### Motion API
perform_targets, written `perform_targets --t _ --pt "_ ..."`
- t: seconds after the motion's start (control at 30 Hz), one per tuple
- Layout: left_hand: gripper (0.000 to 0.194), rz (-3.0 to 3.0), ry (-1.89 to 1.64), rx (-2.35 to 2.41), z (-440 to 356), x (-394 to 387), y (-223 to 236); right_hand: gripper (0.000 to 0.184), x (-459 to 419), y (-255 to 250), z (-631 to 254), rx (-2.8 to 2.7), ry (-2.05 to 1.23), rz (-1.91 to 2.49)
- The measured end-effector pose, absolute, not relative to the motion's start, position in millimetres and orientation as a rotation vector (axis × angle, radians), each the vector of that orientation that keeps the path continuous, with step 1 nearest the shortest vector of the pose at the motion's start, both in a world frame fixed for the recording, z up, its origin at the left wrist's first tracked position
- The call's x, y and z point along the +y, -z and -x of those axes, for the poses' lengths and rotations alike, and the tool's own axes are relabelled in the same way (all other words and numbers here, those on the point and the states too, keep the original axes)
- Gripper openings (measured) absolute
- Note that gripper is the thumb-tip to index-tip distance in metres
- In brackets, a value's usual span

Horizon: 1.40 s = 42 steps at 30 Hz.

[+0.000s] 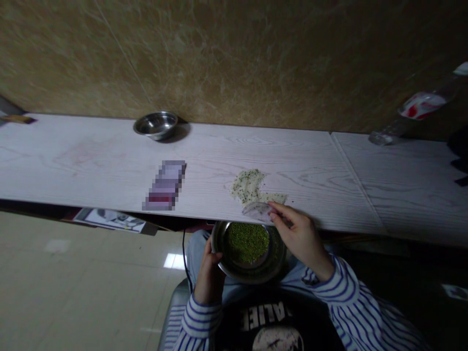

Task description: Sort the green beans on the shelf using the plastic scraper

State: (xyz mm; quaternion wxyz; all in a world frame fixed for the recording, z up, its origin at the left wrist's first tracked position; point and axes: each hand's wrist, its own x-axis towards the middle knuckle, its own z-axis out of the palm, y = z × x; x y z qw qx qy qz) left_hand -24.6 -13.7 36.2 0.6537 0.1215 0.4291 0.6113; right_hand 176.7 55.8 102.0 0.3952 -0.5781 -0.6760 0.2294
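Observation:
My left hand (212,268) grips the left rim of a steel bowl (252,279), thumb over the edge. Green beans (248,242), which look like mung beans, cover much of its bottom. The bowl sits over my lap, just below the counter's front edge. In my right hand (296,229) a clear plastic lid (258,210) is pinched between thumb and fingers. It is tilted at the counter edge, above the bowl. Touching or close behind it lies a spread pile of white grains (250,187), probably rice, dotted with green beans.
A small steel bowl (156,126) stands near the wall. A blurred-out flat rectangular thing (166,185) lies left of the grains. At the right, a clear plastic bottle (409,114) stands on the white wood-grain counter (300,161). Papers (113,219) show beneath the counter.

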Motion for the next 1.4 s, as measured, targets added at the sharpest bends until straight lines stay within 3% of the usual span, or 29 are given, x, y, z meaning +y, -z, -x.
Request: perform_targets --t 1.4 --pt "0.045 -0.272 -1.387 1.003 30 -13 -50 0.03 71 -92 -177 -1.739 -0.541 1.451"
